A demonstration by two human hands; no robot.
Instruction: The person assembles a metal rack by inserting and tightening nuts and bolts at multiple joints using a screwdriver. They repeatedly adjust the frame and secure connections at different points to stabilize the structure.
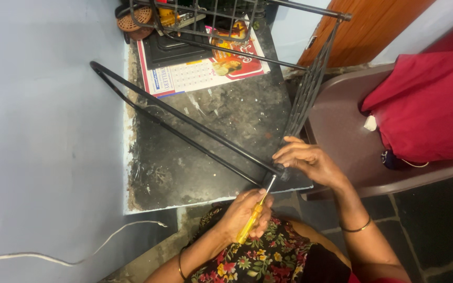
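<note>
My left hand (243,212) grips a yellow-handled screwdriver (252,220). Its metal tip points up at the corner joint (279,172) of a black metal rack frame (184,123). My right hand (310,160) rests on that same corner, fingers curled over the tube ends and steadying them. The frame's long bent tube lies slanted across a dark stone slab (226,115). A wire-grid side panel (310,89) rises from the corner toward the top right.
A printed calendar sheet (200,71) and a black tray (171,47) lie at the slab's far end under a wire basket (200,18). A brown plastic chair (342,136) holding a red cloth (425,105) stands right. The blue wall (43,131) is left, with a wooden door (368,26) behind.
</note>
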